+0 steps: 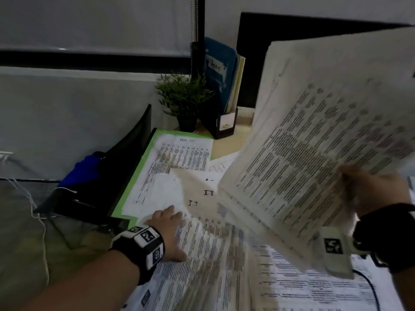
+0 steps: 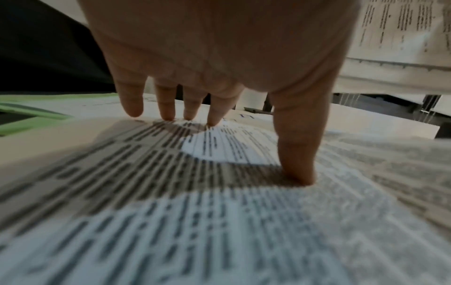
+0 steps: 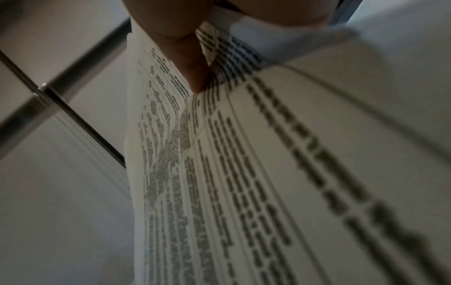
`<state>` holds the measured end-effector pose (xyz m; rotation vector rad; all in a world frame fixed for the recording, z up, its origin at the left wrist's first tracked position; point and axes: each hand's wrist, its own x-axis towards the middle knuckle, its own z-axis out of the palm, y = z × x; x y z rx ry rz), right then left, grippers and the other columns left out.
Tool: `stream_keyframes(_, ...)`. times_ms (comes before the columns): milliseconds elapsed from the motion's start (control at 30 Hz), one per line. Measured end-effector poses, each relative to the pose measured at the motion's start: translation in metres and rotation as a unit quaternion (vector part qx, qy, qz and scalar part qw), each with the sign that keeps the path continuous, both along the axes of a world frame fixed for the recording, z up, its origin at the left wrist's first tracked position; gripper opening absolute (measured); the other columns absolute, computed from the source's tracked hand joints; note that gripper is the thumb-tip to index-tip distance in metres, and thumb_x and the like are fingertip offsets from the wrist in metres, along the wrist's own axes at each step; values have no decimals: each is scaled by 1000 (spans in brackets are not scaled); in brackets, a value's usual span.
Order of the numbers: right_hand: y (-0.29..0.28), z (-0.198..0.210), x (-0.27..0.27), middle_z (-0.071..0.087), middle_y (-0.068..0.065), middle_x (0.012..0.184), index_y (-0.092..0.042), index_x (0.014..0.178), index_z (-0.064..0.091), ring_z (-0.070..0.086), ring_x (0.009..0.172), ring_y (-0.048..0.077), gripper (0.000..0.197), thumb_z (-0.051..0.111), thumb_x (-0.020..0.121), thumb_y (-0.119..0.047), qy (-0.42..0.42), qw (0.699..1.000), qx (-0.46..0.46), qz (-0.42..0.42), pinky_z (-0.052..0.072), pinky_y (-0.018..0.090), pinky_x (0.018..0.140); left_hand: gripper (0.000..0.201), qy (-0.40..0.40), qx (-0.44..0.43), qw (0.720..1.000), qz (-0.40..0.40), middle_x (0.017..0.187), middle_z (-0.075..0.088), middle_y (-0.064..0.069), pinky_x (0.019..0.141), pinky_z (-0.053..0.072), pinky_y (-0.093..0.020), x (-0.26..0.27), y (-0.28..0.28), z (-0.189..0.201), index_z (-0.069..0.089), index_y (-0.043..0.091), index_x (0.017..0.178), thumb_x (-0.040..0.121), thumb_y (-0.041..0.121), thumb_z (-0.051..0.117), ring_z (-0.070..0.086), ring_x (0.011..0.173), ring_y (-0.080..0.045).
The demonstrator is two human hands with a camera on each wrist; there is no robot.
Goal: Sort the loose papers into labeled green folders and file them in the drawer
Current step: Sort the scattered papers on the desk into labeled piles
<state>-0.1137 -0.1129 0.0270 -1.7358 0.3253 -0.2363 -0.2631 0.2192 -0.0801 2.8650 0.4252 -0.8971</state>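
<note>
Right hand [image 1: 379, 189] has its grip closed on a thick paper stack [image 1: 325, 135], thumb [image 3: 192, 77] pinched on top, stack raised and tilted above the desk. Left hand [image 1: 167, 230] is flat and open, fingers [image 2: 296, 154] spread and pressing loose sheets [image 1: 213, 254] lying under it on the desk. An open green folder [image 1: 143, 160] with sheets in it lies just beyond the left fingertips, under the raised stack's far-left side.

Both bare forearms wear black wristbands [image 1: 139, 248] carrying white blocks with black-patterned markers [image 1: 333, 245].
</note>
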Motion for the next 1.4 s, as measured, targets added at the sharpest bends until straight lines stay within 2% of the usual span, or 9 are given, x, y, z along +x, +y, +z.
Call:
stream_keyframes(233,-45,6,-5,71,8,102,-14,101,68,67,91,30,29,79,74,-20,-6,995,70,68,50,52,91,112,-107,-152,978,99,160,9,-3,114,27,-39,43,-42,61,9,21,153,70,63,71,20,144,-23)
stream_keyframes(400,-79,-1,-9,73,11,99,-10,91,72,70,90,30,94,92,8,-51,-13,975,165,148,55,51,81,64,-201,-500,828,154,138,49,2,75,45,-16,91,-112,138,39,20,142,86,27,68,51,118,-11)
stream_keyframes(500,-98,9,-13,73,7,98,-21,85,77,69,92,29,81,91,13,-55,-60,973,173,143,53,53,85,20,-276,-482,824,115,106,70,-3,85,54,-31,109,-149,152,63,14,107,87,14,67,65,101,-21)
stream_keyframes(733,-137,40,-12,74,4,95,-13,86,74,68,93,32,18,75,70,-6,-126,964,199,125,53,48,81,19,-422,-428,796,62,88,70,9,69,54,-20,117,-209,161,66,18,98,80,19,72,64,76,7)
stream_keyframes(833,-145,46,-12,75,2,84,-5,96,70,71,74,16,52,87,51,-25,-164,960,170,149,57,28,61,28,-429,-474,764,89,86,64,19,57,47,-4,125,-230,162,65,23,98,75,14,78,59,69,20)
stream_keyframes(967,-165,40,4,70,10,94,-3,114,56,68,75,17,48,72,70,9,-163,969,156,105,53,23,56,36,-440,-493,740,129,90,69,12,64,53,-13,135,-258,165,65,20,101,72,4,79,66,81,4)
stream_keyframes(1133,-183,26,29,66,6,92,-13,101,51,69,76,17,39,57,78,18,-106,973,155,134,57,29,60,19,-421,-452,771,155,91,68,9,85,54,-34,148,-272,160,63,26,94,84,11,70,65,89,-9)
stream_keyframes(1267,-189,-11,41,69,6,96,-21,92,59,67,89,31,33,57,83,10,-14,986,44,161,53,54,82,27,-368,-445,799,166,99,65,9,62,44,-15,149,-278,145,61,23,114,89,15,64,58,83,2)
stream_keyframes(1400,-184,-26,40,65,3,89,-26,85,57,63,87,30,24,61,86,-2,-76,994,-29,67,52,42,79,29,-329,-403,839,159,120,62,-5,81,38,-20,141,-281,122,59,15,126,97,19,52,56,113,-23)
